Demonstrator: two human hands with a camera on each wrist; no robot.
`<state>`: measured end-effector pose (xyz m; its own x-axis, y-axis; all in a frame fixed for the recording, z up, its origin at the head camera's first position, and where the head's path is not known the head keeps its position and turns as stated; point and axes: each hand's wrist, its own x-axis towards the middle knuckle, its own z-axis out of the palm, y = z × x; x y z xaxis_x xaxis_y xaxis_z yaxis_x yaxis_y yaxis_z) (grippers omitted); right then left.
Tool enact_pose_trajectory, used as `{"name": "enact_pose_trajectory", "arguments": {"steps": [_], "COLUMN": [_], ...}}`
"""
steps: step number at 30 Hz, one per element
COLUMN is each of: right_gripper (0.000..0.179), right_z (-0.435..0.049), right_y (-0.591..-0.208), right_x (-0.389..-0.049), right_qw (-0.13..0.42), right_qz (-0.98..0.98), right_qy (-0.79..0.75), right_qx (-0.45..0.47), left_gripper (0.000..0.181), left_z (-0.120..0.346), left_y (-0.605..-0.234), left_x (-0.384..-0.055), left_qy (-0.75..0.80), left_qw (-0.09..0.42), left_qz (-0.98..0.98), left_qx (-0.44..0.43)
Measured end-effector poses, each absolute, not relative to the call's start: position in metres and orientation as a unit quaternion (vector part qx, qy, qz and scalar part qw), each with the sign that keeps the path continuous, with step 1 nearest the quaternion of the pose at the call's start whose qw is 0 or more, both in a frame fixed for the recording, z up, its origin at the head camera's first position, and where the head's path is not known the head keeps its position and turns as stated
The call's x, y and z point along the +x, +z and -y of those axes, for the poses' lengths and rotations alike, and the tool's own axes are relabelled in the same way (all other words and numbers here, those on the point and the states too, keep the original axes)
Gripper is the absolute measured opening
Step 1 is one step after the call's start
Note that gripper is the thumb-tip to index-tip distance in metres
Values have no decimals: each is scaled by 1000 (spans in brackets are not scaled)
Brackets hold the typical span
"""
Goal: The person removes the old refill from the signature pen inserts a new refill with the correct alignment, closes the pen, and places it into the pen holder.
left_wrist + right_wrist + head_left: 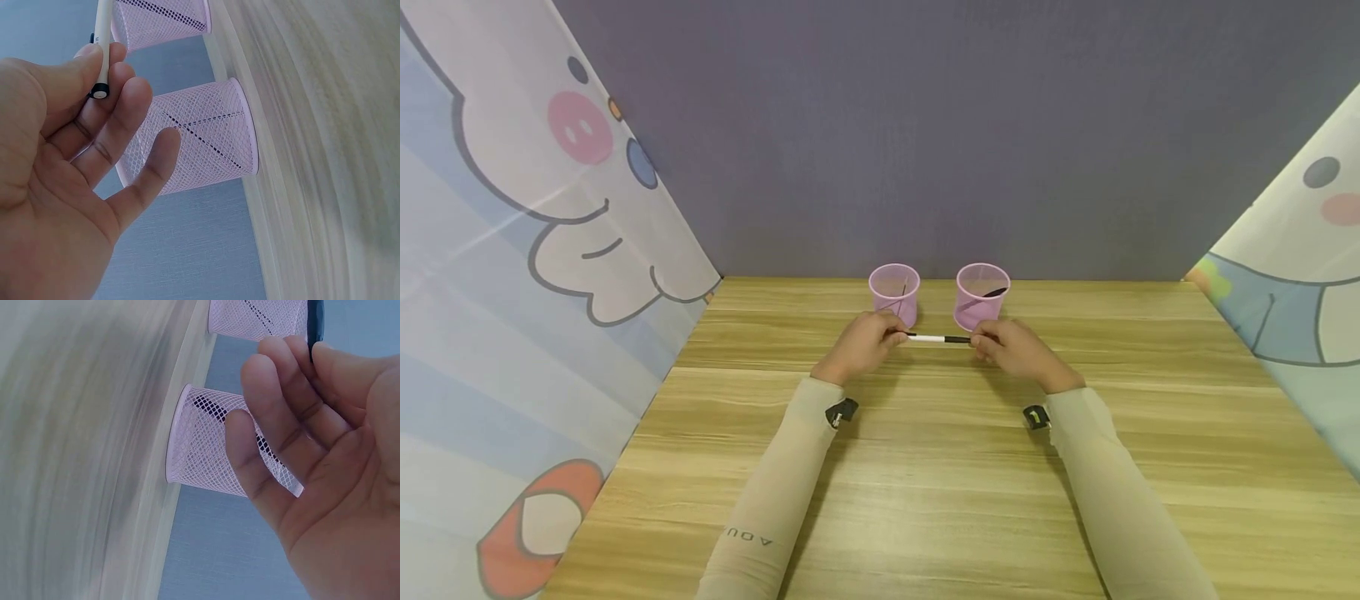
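A slim white-and-black pen [931,338] is stretched sideways between both hands, raised above the table. My left hand [867,343] pinches its white end between thumb and fingertips; in the left wrist view the black end plug [100,91] sticks out below the thumb. At the other end, my right hand [1017,352] pinches the black cap [315,325], its other fingers spread loosely. Just beyond the hands stand two pink mesh pen cups. The left cup [895,287] has thin dark sticks inside, and the right cup [982,292] contains a thicker black pen leaning to the right.
The wood-grain table [940,483] runs back to a dark grey panel [955,142] right behind the cups. Cartoon-printed curtains [572,275] close off the left and right sides. Each sleeved forearm has a small black camera mount at the wrist.
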<state>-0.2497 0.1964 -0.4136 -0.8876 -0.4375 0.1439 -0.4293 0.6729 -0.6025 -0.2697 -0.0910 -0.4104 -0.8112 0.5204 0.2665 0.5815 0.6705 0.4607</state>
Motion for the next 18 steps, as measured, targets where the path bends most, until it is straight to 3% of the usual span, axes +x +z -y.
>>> {"name": "enact_pose_trajectory", "arguments": {"steps": [18], "right_gripper": [17], "right_z": [-196], "right_y": [-410], "right_x": [-247], "right_qw": [-32], "right_qz": [-923], "right_qy": [-310], "right_qx": [-226], "left_gripper": [13], "left_z": [93], "left_y": [-403], "left_x": [-266], "left_qy": [-281], "left_qw": [51], "left_qz": [911], "left_qx": [-298]}}
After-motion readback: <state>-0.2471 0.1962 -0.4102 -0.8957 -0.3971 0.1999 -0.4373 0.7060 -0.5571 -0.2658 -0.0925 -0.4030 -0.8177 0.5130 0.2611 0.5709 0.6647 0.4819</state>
